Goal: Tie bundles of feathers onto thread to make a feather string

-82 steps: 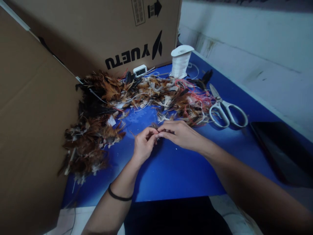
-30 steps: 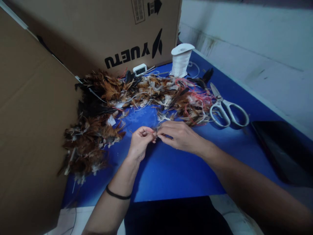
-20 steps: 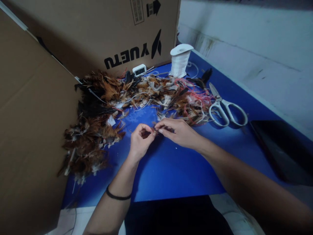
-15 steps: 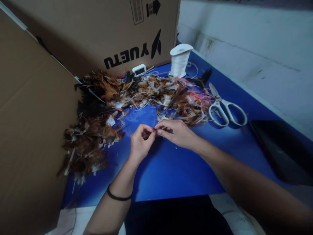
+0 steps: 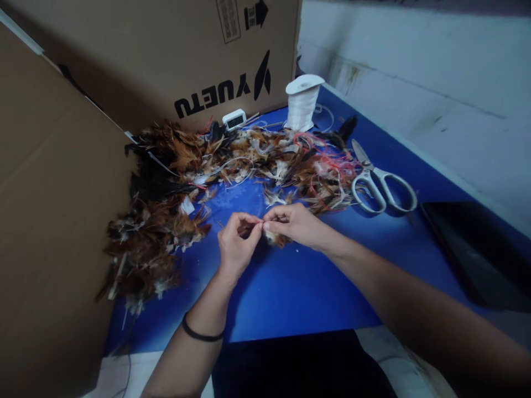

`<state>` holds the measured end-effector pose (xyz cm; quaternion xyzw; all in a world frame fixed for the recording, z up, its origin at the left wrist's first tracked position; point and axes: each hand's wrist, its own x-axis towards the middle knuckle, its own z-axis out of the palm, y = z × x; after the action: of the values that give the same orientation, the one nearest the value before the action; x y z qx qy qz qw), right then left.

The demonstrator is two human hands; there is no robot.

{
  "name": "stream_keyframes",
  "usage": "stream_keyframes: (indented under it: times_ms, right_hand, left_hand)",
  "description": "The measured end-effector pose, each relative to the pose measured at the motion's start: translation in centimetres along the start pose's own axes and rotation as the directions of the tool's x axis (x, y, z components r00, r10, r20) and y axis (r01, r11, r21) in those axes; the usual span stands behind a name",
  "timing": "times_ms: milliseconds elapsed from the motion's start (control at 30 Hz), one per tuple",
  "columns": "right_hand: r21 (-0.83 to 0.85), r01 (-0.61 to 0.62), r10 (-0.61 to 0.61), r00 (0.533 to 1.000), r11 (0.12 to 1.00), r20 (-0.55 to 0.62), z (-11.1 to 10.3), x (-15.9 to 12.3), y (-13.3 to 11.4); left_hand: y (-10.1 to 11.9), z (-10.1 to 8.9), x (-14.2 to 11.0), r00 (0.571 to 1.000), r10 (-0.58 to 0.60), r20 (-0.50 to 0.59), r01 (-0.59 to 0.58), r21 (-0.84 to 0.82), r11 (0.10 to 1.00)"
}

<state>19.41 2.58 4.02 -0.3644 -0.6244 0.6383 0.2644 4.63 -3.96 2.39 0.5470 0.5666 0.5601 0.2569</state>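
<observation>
Feather tuft (image 5: 279, 239) shows beneath the right hand (image 5: 301, 225) over the blue table (image 5: 298, 298); this and the left hand (image 5: 234, 249) pinch narrowly, tips together (what they grip, I can't tell), presumably for steadiness.

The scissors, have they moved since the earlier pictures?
No. Judged against the printed cardboard box, the scissors keep the same place and the same direction.

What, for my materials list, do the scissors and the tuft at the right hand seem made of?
Scissors: blades likely metal, smooth and grey; silvery handles could be metal or painted plastic. Tuft: probably feathers, soft and matt, judging by its wispy brown-and-white edge.
</observation>
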Motion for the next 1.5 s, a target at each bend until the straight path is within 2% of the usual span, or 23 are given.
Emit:
stream_keyframes:
  times_ms: [167, 333, 600, 833, 933, 1067, 1233, 1500]
  right_hand:
    - [0.106, -0.05, 0.055, 0.997, 0.993, -0.05, 0.4, 0.0, 0.1]
    - [0.16, -0.091, 0.092, 0.996, 0.983, 0.002, 0.7, 0.1, 0.4]
    - [0.258, -0.126, 0.118, 0.992, 0.958, 0.047, 0.8, 0.2, 0.7]
    - [0.308, -0.156, 0.144, 0.988, 0.939, 0.063, 0.7, 0.1, 0.3]
    - [0.255, -0.125, 0.119, 0.992, 0.959, 0.039, 0.6, 0.1, 0.3]
    - [0.072, -0.028, 0.029, 1.0, 0.997, -0.009, 0.4, 0.1, 0.4]
    - [-0.111, 0.06, -0.055, 0.997, 0.992, 0.045, 0.0, 0.0, 0.0]
    - [-0.14, 0.097, -0.08, 0.989, 0.985, 0.121, -0.4, -0.1, 0.1]
  left_hand:
    - [-0.1, 0.1, 0.0, 1.0, -0.029, -0.011, 0.029, -0.042, 0.999]
    - [0.0, 0.2, 0.0, 0.998, -0.066, -0.002, 0.065, -0.088, 0.994]
    - [1.0, 0.4, 0.6, 0.976, -0.219, -0.017, 0.211, -0.204, 0.956]
    - [1.0, 0.4, 0.6, 0.966, -0.259, 0.0, 0.25, -0.263, 0.932]
    - [0.8, 0.4, 0.7, 0.955, -0.296, -0.002, 0.282, -0.298, 0.912]
    - [0.7, 0.3, 0.7, 0.95, -0.312, -0.01, 0.289, -0.348, 0.892]
    - [0.4, 0.2, 0.8, 0.949, -0.315, -0.024, 0.277, -0.417, 0.866]
    - [0.5, 0.2, 0.9, 0.951, -0.306, -0.03, 0.254, -0.485, 0.837]
